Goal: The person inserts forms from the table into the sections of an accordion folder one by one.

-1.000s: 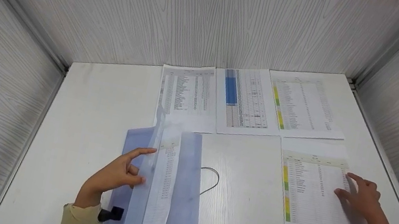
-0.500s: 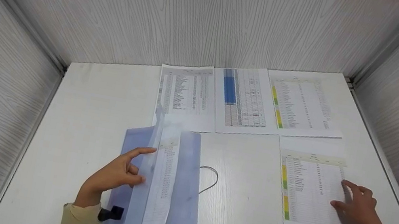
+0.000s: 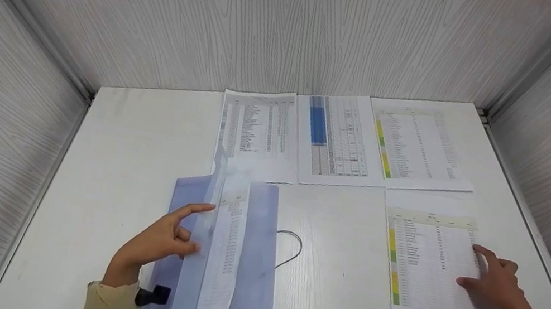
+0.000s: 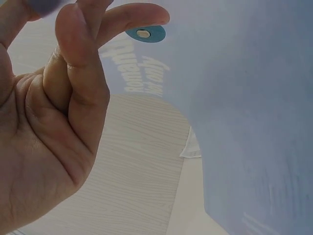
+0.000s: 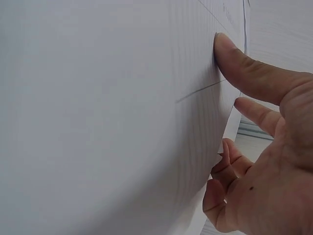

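A translucent blue folder (image 3: 256, 264) lies on the white table (image 3: 128, 151) with a printed sheet (image 3: 226, 248) inside. My left hand (image 3: 194, 228) pinches the folder's raised clear flap (image 3: 190, 286) between forefinger and thumb. In the left wrist view the hand (image 4: 63, 117) holds the flap (image 4: 234, 98) by its round snap button (image 4: 143, 33). My right hand (image 3: 482, 270) rests on the right edge of a sheet with a yellow and green column (image 3: 425, 271). In the right wrist view its fingertips (image 5: 225, 49) touch that sheet (image 5: 98, 122).
Three more printed sheets lie side by side at the back: a plain one (image 3: 257, 131), one with a blue block (image 3: 337, 140), one with a yellow-green column (image 3: 416, 145). A thin dark cord loop (image 3: 295, 251) sticks out right of the folder. Wood-grain walls (image 3: 298, 28) close three sides.
My right hand slid a little toward me along the sheet's right edge, and the sheet shifted slightly left. The left hand and folder flap stayed put.
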Action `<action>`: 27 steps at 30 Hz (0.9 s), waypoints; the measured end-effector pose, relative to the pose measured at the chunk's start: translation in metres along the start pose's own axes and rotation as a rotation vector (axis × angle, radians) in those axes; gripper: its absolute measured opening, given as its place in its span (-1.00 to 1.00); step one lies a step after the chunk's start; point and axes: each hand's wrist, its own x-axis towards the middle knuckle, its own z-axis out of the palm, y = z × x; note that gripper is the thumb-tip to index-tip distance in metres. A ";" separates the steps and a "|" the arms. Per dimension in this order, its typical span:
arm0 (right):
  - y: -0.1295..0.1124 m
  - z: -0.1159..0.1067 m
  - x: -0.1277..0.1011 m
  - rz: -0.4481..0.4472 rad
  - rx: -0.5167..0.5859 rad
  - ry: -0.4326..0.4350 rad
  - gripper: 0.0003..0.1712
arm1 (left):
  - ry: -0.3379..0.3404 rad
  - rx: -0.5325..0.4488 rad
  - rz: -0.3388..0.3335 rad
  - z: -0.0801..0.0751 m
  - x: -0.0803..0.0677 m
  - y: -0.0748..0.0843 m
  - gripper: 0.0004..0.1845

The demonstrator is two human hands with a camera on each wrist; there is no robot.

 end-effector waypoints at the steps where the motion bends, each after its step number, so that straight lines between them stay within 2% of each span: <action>1: 0.000 -0.001 0.000 0.009 -0.002 -0.002 0.27 | 0.000 -0.001 0.002 0.000 0.000 0.000 -0.19; 7: -0.005 -0.003 -0.005 0.057 -0.040 -0.004 0.26 | -0.011 -0.009 0.012 -0.001 0.001 0.001 -0.20; 15: -0.004 -0.006 -0.006 0.039 -0.079 -0.016 0.33 | -0.022 -0.023 0.002 0.000 0.001 0.002 -0.19; 27: -0.002 -0.005 -0.002 0.019 0.006 -0.020 0.27 | -0.018 -0.012 0.010 0.000 0.002 0.000 -0.20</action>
